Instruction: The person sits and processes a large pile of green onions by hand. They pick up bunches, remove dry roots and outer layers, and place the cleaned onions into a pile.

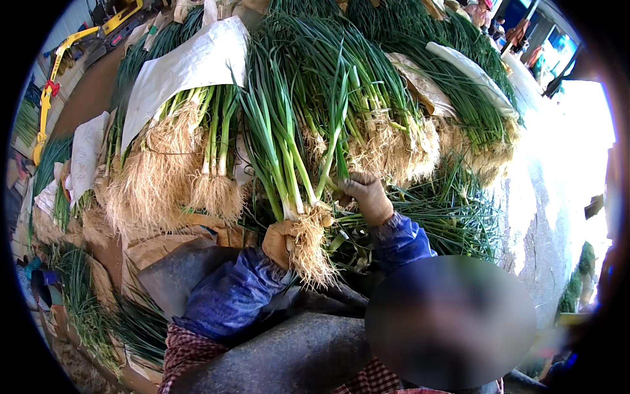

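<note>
A few green onions [291, 180] with long green leaves and pale tangled roots stand upright before me. My left hand [279, 244], gloved and in a blue sleeve, is closed around their base beside the root clump [313, 246]. My right hand [368, 197], in a tan glove, pinches a green leaf [341, 160] at the right side of these onions, its fingers curled in. Behind them lie heaped green onions [379, 108] with roots towards me. To the left, a bundle of green onions [162, 152] lies partly under a white sheet [189, 59].
Loose green leaves [443, 212] are piled right of my right hand. More onion bundles [472, 123] lie at the far right under a pale sheet. Other onions [83, 295] lie on the ground at lower left. A yellow metal frame [47, 106] stands upper left. People [480, 14] are far off at upper right.
</note>
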